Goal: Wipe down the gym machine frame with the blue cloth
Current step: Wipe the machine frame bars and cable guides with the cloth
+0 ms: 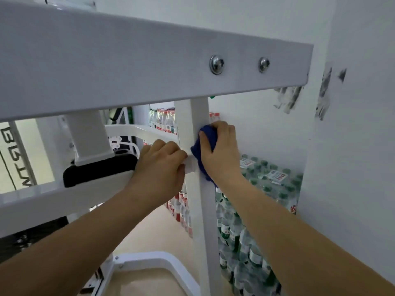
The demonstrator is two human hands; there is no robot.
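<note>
Your right hand (220,150) holds the blue cloth (197,154) against the right face of the white upright post (205,210) of the frame (149,67), just below the wide top beam.

Fingers: curled together over the back of the cloth. The thumb lies across its front. The cloth sits bunched between palm and post, with one fold showing above the thumb and a tail hanging below the heel of the hand.

Your left hand (160,167) grips a short bar (189,165) that meets the post from the left. Its fingers are curled close together over the top, thumb tucked under. The two hands sit level, post between them, thumb tip near the cloth but not touching it.

Two bolts (216,64) sit in the beam. A black pad (100,169) lies left of your left hand. Shrink-wrapped packs of bottles (267,189) are stacked behind the post against the scuffed wall (352,146).
</note>
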